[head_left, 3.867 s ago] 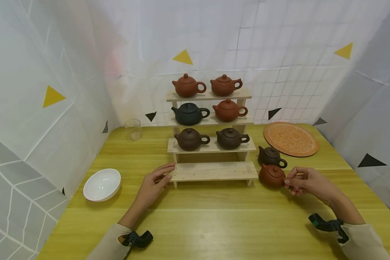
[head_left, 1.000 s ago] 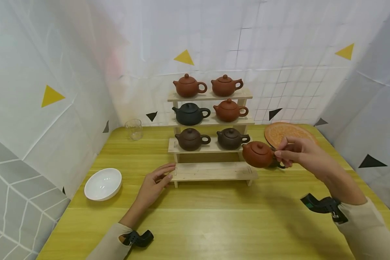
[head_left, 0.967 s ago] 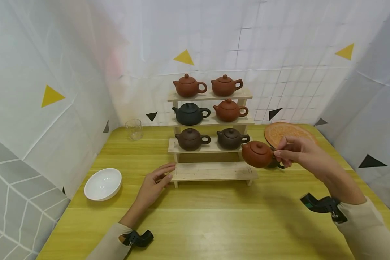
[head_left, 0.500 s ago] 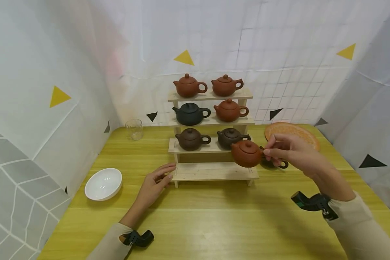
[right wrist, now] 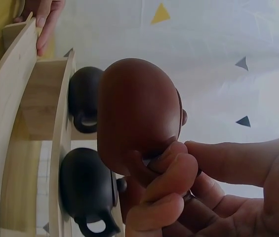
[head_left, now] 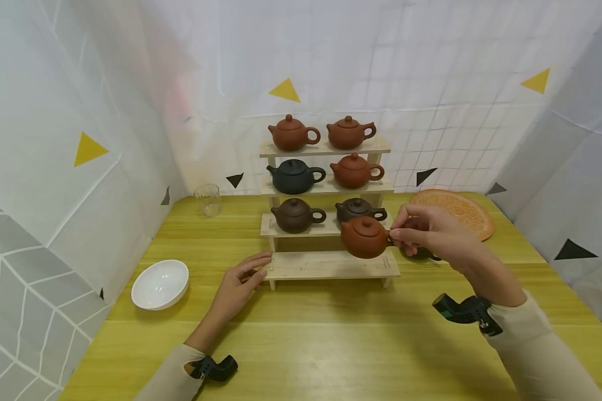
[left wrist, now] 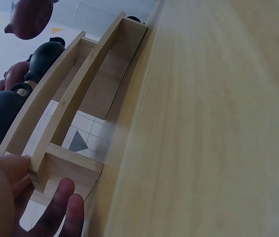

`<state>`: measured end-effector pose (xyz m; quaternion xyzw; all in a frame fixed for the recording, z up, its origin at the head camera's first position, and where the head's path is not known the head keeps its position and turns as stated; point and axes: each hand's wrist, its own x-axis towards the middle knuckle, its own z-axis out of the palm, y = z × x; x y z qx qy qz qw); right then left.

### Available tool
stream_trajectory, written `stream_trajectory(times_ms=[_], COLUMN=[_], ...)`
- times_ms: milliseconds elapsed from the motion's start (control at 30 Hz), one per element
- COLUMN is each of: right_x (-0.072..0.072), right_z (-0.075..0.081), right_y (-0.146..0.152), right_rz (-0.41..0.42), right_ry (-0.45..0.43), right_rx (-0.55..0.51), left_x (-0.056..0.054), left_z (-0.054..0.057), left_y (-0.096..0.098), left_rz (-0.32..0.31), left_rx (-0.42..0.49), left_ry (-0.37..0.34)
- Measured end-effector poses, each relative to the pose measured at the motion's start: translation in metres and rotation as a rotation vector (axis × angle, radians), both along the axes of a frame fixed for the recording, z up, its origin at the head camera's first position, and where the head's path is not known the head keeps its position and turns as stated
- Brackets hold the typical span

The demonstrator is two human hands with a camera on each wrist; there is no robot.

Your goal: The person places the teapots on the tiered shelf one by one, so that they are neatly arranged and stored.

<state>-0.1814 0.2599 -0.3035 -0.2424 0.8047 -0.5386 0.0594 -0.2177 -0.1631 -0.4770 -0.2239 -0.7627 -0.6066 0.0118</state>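
Observation:
In the head view my right hand [head_left: 423, 231] pinches the handle of a reddish-brown teapot [head_left: 365, 238], lifted over the right part of the lowest shelf of a stepped wooden display stand [head_left: 326, 266]. Close up in the right wrist view, thumb and fingers close round the handle of this teapot [right wrist: 139, 108]. My left hand [head_left: 238, 284] holds the left end of that lowest shelf; the left wrist view shows the thumb [left wrist: 13, 167] against its end. The upper three shelves bear teapots in pairs, among them a dark brown teapot [head_left: 295, 216] and a black teapot [head_left: 294, 176].
Behind my right hand a dark teapot [head_left: 417, 252] stands partly hidden on the table [head_left: 301, 345]. An orange-patterned round mat [head_left: 469, 214] lies at the back right. On the left are a white bowl [head_left: 159, 285] and a glass cup [head_left: 208, 200].
My right hand has lifted the reddish-brown teapot from the table right of the stand and carried it leftward above the lowest shelf. My left hand has stayed at the stand's left end.

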Motion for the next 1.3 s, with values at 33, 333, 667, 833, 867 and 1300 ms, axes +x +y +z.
stream_trajectory(times_ms=[33,333,667,833,867,1300], right_x=[-0.001,-0.005,-0.009,-0.011,-0.011,-0.016], right_z=[0.000,-0.002,-0.005,-0.008,-0.009,-0.019], right_y=[-0.002,-0.020,-0.044,-0.053,-0.054,-0.069], right_rz=[0.000,0.011,0.021,0.026,0.027,0.036], right_ry=[-0.003,-0.045,-0.059,-0.064,-0.067,-0.084], right_rx=[-0.003,-0.013,-0.006,-0.016,-0.020,-0.024], left_x=[0.000,-0.001,-0.001,-0.001,-0.001,0.000], left_z=[0.000,-0.001,-0.002,-0.002,-0.001,-0.002], left_y=[0.000,-0.001,-0.002,-0.001,-0.001,-0.001], left_rz=[0.000,0.005,0.001,0.003,0.005,0.004], left_rx=[0.000,-0.009,-0.001,-0.002,-0.003,-0.005], left_ry=[0.002,0.012,0.010,0.007,0.005,0.000])
